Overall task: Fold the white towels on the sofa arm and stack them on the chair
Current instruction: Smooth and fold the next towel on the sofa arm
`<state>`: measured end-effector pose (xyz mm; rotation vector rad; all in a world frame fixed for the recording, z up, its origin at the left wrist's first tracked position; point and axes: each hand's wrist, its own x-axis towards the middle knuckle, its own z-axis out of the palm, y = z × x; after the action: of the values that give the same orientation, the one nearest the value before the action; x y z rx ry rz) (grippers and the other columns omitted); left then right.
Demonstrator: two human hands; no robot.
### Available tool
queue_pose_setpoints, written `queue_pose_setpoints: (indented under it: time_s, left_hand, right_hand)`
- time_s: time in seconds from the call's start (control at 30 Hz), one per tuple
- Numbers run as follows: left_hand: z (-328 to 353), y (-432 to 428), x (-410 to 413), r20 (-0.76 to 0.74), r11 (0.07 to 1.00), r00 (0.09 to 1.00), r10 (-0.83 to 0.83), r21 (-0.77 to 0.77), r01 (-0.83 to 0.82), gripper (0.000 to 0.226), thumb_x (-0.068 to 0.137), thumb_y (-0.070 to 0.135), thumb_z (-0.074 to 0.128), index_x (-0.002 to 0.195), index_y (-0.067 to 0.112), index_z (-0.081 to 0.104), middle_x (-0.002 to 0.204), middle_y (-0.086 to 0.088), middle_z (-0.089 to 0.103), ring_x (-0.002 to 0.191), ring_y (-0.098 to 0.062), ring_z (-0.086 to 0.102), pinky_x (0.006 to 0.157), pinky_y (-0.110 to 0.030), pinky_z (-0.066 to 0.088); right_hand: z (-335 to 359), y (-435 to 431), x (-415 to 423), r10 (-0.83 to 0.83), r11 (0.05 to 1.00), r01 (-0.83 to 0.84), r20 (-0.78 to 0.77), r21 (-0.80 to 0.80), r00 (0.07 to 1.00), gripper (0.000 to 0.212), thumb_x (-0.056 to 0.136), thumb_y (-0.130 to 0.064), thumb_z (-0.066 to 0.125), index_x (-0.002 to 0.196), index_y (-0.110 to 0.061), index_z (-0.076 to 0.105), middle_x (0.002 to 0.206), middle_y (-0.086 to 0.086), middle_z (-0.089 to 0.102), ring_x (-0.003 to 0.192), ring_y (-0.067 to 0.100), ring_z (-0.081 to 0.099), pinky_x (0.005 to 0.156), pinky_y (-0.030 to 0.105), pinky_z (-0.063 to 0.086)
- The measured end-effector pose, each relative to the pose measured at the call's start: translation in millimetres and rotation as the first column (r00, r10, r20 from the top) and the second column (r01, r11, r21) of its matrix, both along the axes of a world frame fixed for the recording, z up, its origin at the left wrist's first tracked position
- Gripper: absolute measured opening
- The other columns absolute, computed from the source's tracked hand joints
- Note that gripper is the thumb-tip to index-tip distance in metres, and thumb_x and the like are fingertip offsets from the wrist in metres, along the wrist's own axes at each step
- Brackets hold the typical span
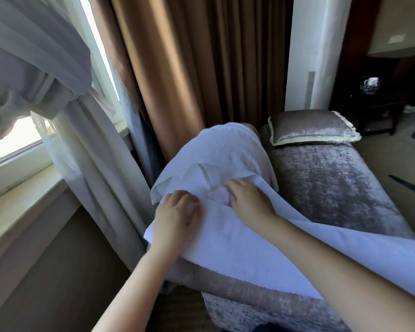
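White terry towels [225, 152] lie draped in layers over the rounded arm of a mauve velvet sofa [333, 183], one trailing towards the camera. A velvet cushion with pale piping [312, 127] sits at the seat's far end. Left grip [176, 212] and right grip [249, 202], close together, each pinch a towel fold with curled fingers.

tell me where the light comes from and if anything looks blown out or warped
In the head view daylight comes through the window at left, its pane blown out to white; the white towel is bright on top and bluish in shade toward the right; the wide lens bends the white column.
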<state>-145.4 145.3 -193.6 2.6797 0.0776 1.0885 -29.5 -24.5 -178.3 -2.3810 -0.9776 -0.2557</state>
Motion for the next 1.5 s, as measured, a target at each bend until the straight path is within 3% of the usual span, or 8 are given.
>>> queue_pose_setpoints:
  time_s: [0.17, 0.43, 0.6, 0.7, 0.83, 1.07, 1.23, 1.5]
  left_hand:
    - [-16.5, -16.5, 7.1, -0.093, 0.999, 0.995, 0.023, 0.043, -0.019, 0.031, 0.087, 0.036, 0.044, 0.105, 0.028, 0.068, 0.118, 0.009, 0.062, 0.105, -0.023, 0.053, 0.084, -0.038, 0.045]
    - [-11.3, -15.4, 6.6, -0.108, 1.0, 0.994, 0.026, -0.007, -0.027, 0.034, 0.089, 0.043, 0.042, 0.1, 0.031, 0.073, 0.111, 0.015, 0.065, 0.098, -0.016, 0.052, 0.085, -0.032, 0.04]
    - [47.6, -19.9, 44.8, -0.409, 0.876, 0.908, 0.09, -0.401, -0.267, 0.057, 0.097, 0.051, 0.044, 0.068, 0.005, 0.062, 0.07, -0.007, 0.062, 0.07, -0.024, 0.057, 0.068, -0.04, 0.045]
    - [58.6, -22.3, 69.3, -0.483, 0.853, 0.845, 0.23, -0.317, -0.414, 0.059, 0.091, 0.05, 0.056, 0.052, 0.013, 0.033, 0.049, 0.0, 0.036, 0.046, -0.017, 0.035, 0.045, -0.033, 0.022]
    - [56.9, -22.6, 85.8, -0.592, 0.846, 0.748, 0.301, -0.196, -0.495, 0.035, 0.092, 0.038, 0.055, 0.066, 0.015, 0.049, 0.072, 0.0, 0.056, 0.073, -0.019, 0.058, 0.059, -0.026, 0.036]
    - [110.8, -13.8, 61.5, -0.22, 0.598, 0.975, -0.043, -0.787, -0.151, 0.017, 0.096, 0.019, 0.053, 0.085, 0.009, 0.06, 0.072, -0.005, 0.061, 0.07, -0.021, 0.057, 0.056, -0.027, 0.035]
    - [140.4, -3.8, 34.3, -0.203, 0.695, 0.979, -0.036, -0.709, -0.121, 0.021, 0.101, 0.02, 0.049, 0.091, 0.006, 0.06, 0.068, -0.003, 0.061, 0.04, 0.002, 0.052, 0.055, -0.024, 0.04]
    - [117.6, 18.1, -10.8, -0.312, 0.639, 0.95, -0.007, -0.732, -0.236, 0.022, 0.099, 0.016, 0.053, 0.082, 0.008, 0.064, 0.068, -0.005, 0.06, 0.059, -0.016, 0.051, 0.059, -0.026, 0.041]
  right_hand:
    - [-4.7, -5.3, 43.0, -0.218, 0.965, 0.233, 0.125, -0.118, 0.968, 0.048, 0.094, -0.016, 0.054, 0.14, -0.024, 0.041, 0.135, -0.002, 0.044, 0.126, 0.023, 0.037, 0.098, 0.032, 0.036]
    - [4.8, -8.5, 59.1, -0.119, 0.993, 0.12, 0.188, 0.007, 0.975, 0.007, 0.091, -0.018, 0.059, 0.094, -0.019, 0.065, 0.095, -0.004, 0.067, 0.097, 0.021, 0.056, 0.083, 0.032, 0.035]
    - [15.3, -8.3, 50.8, -0.054, 0.998, 0.046, 0.16, 0.053, 0.986, 0.01, 0.092, -0.009, 0.055, 0.098, -0.015, 0.061, 0.098, -0.001, 0.066, 0.096, 0.021, 0.058, 0.081, 0.028, 0.033]
    - [21.0, -6.8, 41.5, -0.013, 0.992, -0.003, 0.127, 0.125, 0.992, 0.017, 0.093, -0.005, 0.052, 0.106, -0.012, 0.061, 0.097, 0.001, 0.066, 0.095, 0.021, 0.057, 0.078, 0.032, 0.041]
    - [20.5, -12.2, 39.7, 0.011, 1.0, -0.011, 0.108, -0.004, 0.994, 0.025, 0.091, -0.008, 0.053, 0.114, -0.018, 0.058, 0.115, -0.005, 0.06, 0.112, 0.017, 0.05, 0.089, 0.029, 0.039]
    - [5.8, -28.1, 46.0, -0.137, 0.984, 0.146, 0.09, -0.098, 0.986, 0.039, 0.09, -0.043, 0.06, 0.122, -0.023, 0.052, 0.124, -0.006, 0.055, 0.119, 0.018, 0.047, 0.094, 0.033, 0.036]
    - [-1.9, -54.1, 34.7, -0.193, 0.979, 0.199, 0.109, -0.049, 0.975, 0.021, 0.092, -0.029, 0.059, 0.109, -0.017, 0.056, 0.105, 0.004, 0.064, 0.095, 0.031, 0.062, 0.071, 0.034, 0.043]
    - [12.6, -107.6, -17.1, -0.094, 0.983, 0.006, 0.48, 0.182, 0.872, 0.032, 0.07, 0.012, 0.07, 0.094, -0.009, 0.07, 0.088, 0.004, 0.06, 0.076, 0.015, 0.052, 0.049, 0.02, 0.032]
